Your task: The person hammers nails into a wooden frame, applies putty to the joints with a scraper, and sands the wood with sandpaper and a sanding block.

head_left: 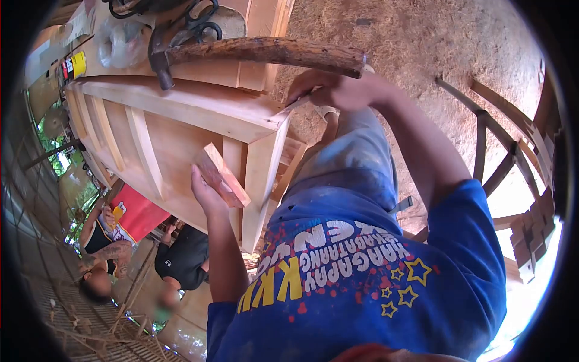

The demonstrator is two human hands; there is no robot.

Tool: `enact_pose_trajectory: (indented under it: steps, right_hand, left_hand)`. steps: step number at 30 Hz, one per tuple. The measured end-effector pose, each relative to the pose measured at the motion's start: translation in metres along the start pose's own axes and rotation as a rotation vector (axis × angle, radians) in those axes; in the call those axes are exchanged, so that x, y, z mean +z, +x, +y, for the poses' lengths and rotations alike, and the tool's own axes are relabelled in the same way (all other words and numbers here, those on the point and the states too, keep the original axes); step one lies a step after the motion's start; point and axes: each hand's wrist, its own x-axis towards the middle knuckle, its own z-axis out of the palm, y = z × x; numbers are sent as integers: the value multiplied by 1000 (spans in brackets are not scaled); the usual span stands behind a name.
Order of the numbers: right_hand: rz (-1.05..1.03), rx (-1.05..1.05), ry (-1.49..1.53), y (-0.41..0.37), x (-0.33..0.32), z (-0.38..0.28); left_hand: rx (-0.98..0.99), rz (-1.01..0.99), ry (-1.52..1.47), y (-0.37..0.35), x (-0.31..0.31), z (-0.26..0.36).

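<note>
My left hand (207,193) is closed around a short reddish wooden block (224,180), held tilted in front of the open side of a pale wooden frame (181,114). My right hand (338,90) is pinched on a thin, flat strip (300,102) whose kind I cannot make out. The strip's tip lies at the corner of the frame. Just above that hand passes the rough wooden handle of a hammer (265,51), its metal head resting on the wooden surface behind the frame.
Dark-handled scissors (202,27) and a clear plastic bag (120,43) lie beyond the frame, near a yellow-and-red container (75,64). Two people (181,259) are at the lower left. Crossed wooden poles (482,114) stand on the right over dirt ground (398,54).
</note>
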Motion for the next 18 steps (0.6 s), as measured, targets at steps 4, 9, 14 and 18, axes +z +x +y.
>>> enact_pose_trajectory:
  steps: [4,9,14,18]
  right_hand:
    - [-205,178,-72,22,-20,-38]
    - [-353,128,-20,32,-27,-49]
    - [-371,91,109,23,-30,-45]
    - [-165,184,-10,22,-35,-28]
  left_hand:
    - [34,33,-22,1,3,-1]
    - [32,8,-68,4,-5,-6]
    - [14,-13,-33,5,-5,-5]
    - [2,-9,-46,1,-1,-2]
